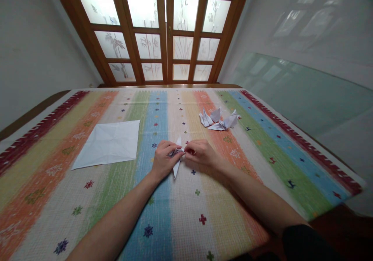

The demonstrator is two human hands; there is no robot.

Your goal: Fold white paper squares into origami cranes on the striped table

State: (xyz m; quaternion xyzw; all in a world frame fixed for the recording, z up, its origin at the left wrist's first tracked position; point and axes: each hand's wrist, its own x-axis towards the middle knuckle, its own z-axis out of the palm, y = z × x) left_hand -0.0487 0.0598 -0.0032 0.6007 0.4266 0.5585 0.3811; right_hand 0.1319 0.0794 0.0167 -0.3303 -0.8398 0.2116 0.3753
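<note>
Between my two hands, just above the middle of the table, is a small white origami crane [176, 169] with pointed wings sticking out toward and away from me. My left hand [165, 158] pinches its body between thumb and fingers. From the other side, the fingertips of my right hand [201, 152] close on a thin tip of the folded paper. Much of the crane's middle is hidden behind my fingers. Beyond my right hand, several finished-looking white paper cranes [223, 122] sit clustered together. Left of my hands lies a flat, creased white paper sheet [109, 142].
A striped, patterned tablecloth [96, 199] covers the table. At the far side stand wooden doors [167, 51] with frosted glass panes. A glass panel [291, 94] leans or hangs along the white wall [335, 43] on the right.
</note>
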